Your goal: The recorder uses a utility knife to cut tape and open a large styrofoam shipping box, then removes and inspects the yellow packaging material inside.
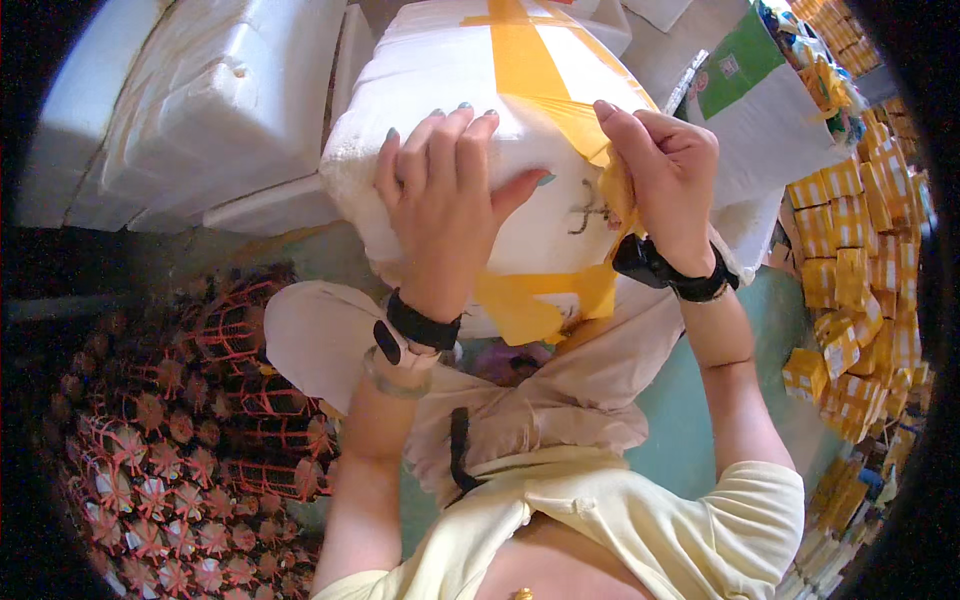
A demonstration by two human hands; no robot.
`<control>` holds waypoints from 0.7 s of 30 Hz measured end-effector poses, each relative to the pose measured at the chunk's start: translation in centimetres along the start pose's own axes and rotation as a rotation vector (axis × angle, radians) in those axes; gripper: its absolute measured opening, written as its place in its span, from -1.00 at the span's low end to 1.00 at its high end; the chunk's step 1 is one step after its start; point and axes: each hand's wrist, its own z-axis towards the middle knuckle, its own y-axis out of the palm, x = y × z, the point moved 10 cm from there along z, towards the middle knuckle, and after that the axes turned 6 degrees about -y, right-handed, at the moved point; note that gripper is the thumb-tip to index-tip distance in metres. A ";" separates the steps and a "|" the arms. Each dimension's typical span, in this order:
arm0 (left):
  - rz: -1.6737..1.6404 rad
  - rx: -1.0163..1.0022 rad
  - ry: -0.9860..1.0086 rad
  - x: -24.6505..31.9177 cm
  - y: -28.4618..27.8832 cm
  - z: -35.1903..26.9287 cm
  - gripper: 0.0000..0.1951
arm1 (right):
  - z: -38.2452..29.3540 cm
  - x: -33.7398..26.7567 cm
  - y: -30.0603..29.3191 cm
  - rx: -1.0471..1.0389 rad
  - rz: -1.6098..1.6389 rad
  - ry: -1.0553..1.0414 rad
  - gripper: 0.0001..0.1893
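Note:
A white foam box (435,67) wrapped in film stands before me, tilted, with bands of yellow packing tape (517,60) over its top and handwriting on its near side. My left hand (450,172) rests on the box with its fingers spread and holds nothing. My right hand (664,154) is closed on a loose, crumpled end of the yellow tape at the box's right edge, where the tape stands away in folds. More tape (525,300) with torn edges crosses the lower part of the box, close to my legs.
Large white foam boxes (217,112) stand at the upper left. Many dark cylindrical bundles with red straps (255,397) lie at the lower left. A green and white box (772,127) leans at the upper right, near stacked yellow-taped parcels (851,277).

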 end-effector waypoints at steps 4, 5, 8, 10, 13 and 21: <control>0.014 0.050 0.008 0.2 0.0 0.2 -0.49 | -0.1 0.5 -1.6 0.192 0.030 -0.007 -0.60; 0.015 0.048 0.005 0.1 0.2 0.3 -0.49 | -0.1 0.7 -1.7 0.224 0.063 0.012 -0.61; 0.053 0.036 -0.013 -0.4 0.9 0.2 -0.49 | -0.2 1.3 -1.4 0.263 0.063 -0.011 -0.62; 0.050 0.021 -0.031 -0.8 1.7 -0.4 -0.47 | -0.2 2.2 -1.1 0.253 0.085 -0.055 -0.62; 0.051 0.054 -0.029 -1.6 2.5 -0.6 -0.47 | 0.0 2.7 0.5 0.200 0.147 -0.027 -0.60; -0.058 0.022 -0.166 -4.7 0.7 -4.4 -0.60 | -3.5 1.9 6.7 -0.137 -0.092 -0.266 -0.65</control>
